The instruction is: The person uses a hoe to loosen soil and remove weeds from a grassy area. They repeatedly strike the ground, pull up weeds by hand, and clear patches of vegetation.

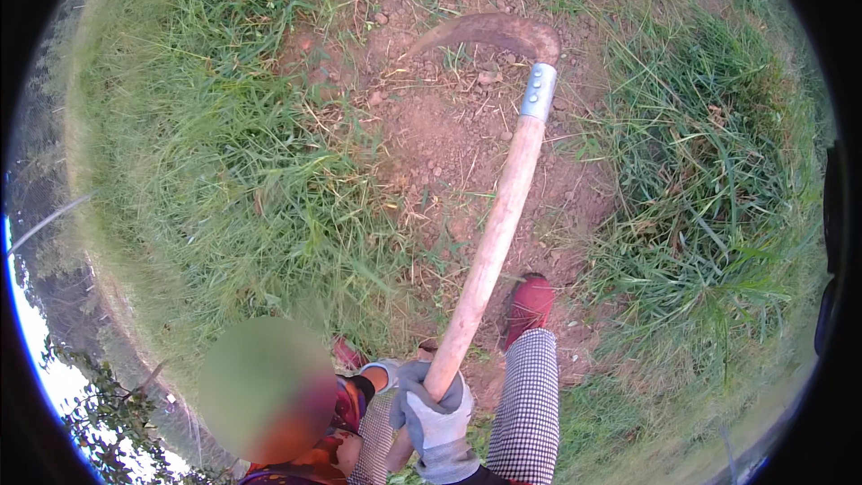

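A long-handled sickle (489,247) slants up and away across the middle of the view. Its curved, rusty blade (503,29) points left, just over the bare soil, and a bolted metal collar (538,90) joins it to the pale wooden handle. My right hand (440,427), in a grey work glove, is wrapped around the lower handle. Beside it my left hand (409,379), also gloved, closes on the handle from the left; its fingers are partly hidden behind the handle and the right glove. The handle's butt end shows below both hands.
Reddish soil (435,148) with dry stalks and small clods runs ahead between tall grass (269,171) on the left and a thick clump (709,144) on the right. My red right shoe (530,304) stands on the soil. A leafy branch (103,422) shows lower left.
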Demonstrator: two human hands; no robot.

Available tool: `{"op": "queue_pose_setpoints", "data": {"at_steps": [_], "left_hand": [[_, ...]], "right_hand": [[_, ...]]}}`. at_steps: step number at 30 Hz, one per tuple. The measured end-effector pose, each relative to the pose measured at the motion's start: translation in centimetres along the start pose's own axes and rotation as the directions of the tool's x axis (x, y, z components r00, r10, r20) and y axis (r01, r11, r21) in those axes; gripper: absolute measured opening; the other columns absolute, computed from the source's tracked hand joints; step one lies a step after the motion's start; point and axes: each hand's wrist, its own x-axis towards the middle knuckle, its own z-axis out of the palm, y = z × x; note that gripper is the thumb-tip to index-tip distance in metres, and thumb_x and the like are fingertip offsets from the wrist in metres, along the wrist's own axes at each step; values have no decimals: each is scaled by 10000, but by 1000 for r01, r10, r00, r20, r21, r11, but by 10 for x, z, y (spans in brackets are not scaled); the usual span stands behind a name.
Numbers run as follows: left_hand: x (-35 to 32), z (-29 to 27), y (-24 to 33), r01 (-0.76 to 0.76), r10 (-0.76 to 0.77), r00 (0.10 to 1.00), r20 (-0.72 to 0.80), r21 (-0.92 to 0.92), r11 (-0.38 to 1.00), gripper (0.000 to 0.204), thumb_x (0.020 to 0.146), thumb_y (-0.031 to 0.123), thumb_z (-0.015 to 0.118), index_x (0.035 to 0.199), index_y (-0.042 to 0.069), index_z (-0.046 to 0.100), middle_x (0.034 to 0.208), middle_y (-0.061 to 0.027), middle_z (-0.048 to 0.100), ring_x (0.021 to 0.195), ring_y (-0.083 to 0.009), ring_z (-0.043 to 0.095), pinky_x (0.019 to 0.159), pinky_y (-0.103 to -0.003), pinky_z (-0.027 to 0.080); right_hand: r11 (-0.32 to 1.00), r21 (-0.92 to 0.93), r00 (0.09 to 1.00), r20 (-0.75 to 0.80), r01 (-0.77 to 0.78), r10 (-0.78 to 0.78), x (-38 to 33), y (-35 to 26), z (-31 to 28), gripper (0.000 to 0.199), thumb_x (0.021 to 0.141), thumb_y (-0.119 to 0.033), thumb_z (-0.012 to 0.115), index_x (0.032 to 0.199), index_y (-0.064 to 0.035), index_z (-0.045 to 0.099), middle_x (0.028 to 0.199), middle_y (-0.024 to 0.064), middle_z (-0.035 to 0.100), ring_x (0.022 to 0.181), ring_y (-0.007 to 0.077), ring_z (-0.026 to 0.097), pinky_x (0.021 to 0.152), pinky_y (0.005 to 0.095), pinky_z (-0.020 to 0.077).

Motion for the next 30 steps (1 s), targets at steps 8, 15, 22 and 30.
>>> {"op": "queue_pose_setpoints", "data": {"at_steps": [8,15,22,30], "left_hand": [[35,-229,9,140,-65,859,-507,111,984,383,750,245,495,1072,43,542,1151,-178,502,1064,-260,489,884,-423,360],[50,-350,-73,606,-343,522,-780,57,793,911,663,389,643,1384,133,147,1449,-156,85,1328,-326,130,1061,-487,91],[80,-332,-136,484,-671,647,-363,-484,729,961,670,391,670,1390,88,110,1330,-170,376,1156,-313,455,950,-353,391],[71,-344,-134,483,-614,708,-348,-395,781,513,697,319,607,1143,74,541,1178,-155,532,1057,-308,536,888,-369,439]], "right_hand": [[999,-20,998,-48,-34,33,11,2,3,157,763,1,538,914,35,512,590,71,499,418,162,486,380,265,397],[998,41,997,-47,-56,58,14,3,-1,192,756,6,597,935,2,528,590,42,517,449,123,481,406,248,402],[994,84,993,-92,-63,70,11,-1,6,196,750,17,605,932,6,532,604,31,516,463,107,480,419,241,405],[996,13,993,-84,-83,84,11,7,-6,190,753,-3,612,929,1,539,615,24,525,471,100,485,427,239,404]]}}
